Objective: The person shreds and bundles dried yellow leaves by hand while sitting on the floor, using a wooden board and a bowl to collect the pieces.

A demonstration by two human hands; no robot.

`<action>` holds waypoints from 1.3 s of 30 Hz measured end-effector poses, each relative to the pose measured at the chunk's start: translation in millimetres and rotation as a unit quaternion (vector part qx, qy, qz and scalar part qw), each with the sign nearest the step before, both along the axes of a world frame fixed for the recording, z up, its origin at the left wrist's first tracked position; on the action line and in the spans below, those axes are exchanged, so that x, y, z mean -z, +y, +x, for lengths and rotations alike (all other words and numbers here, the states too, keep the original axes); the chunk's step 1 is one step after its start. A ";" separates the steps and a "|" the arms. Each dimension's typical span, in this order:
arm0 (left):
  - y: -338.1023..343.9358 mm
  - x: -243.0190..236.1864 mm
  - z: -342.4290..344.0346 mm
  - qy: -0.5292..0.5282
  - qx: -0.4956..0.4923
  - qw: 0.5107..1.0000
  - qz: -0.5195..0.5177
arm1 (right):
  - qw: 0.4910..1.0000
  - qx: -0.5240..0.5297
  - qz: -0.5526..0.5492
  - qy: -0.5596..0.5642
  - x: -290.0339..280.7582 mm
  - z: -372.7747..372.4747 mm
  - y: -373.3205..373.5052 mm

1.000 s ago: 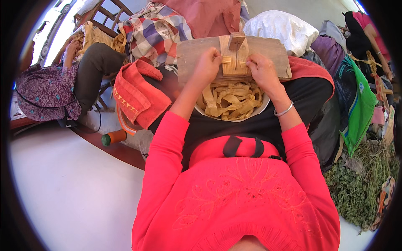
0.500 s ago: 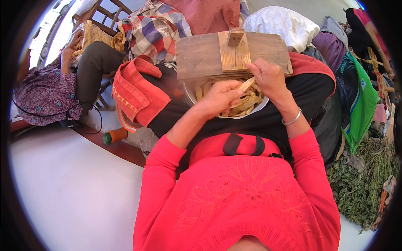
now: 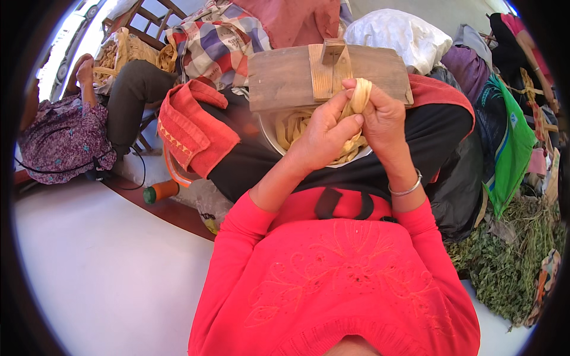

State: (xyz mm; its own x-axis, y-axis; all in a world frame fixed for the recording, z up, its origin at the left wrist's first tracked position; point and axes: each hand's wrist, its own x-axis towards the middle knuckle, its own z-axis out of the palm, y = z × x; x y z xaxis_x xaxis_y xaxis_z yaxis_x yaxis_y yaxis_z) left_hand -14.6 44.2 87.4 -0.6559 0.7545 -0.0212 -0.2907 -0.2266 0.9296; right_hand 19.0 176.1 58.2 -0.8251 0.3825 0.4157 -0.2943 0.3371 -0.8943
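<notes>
A pale yellow, flat fibrous strip is bent into a loop between my hands. My right hand grips it, fingers curled and thumb pressed to its side. Against the strip's other side my left hand is closed too, its thumb pointing at my right hand. Below them, more such strips lie coiled in a pale bowl in my lap, partly hidden by my hands. A wooden board with an upright wooden block rests across the far side of the bowl.
Red towels drape my legs. A white sack and checked cloth stand beyond the board. Dried green plants and a green bag are at right. At left sits another person beside a bag of strips.
My hands have come together, and the strip, earlier stretched between them, is now folded into an upright loop. At left, the other person's hand has lifted from the bag.
</notes>
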 end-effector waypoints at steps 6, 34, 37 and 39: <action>4.3 48.9 -19.5 -0.197 0.028 0.980 -0.022 | 0.943 0.098 0.315 -0.047 19.2 -0.8 8.7; 8.1 70.8 -17.9 0.427 -0.152 0.843 -0.289 | 0.995 -0.010 0.072 -0.075 55.1 11.2 1.2; 9.7 82.8 -21.5 0.314 -0.161 0.908 -0.225 | 0.999 0.008 -0.009 -0.033 47.9 12.7 -2.6; 6.3 80.1 -18.0 0.105 -0.136 0.968 -0.184 | 0.999 0.013 -0.030 -0.037 42.2 9.2 -4.0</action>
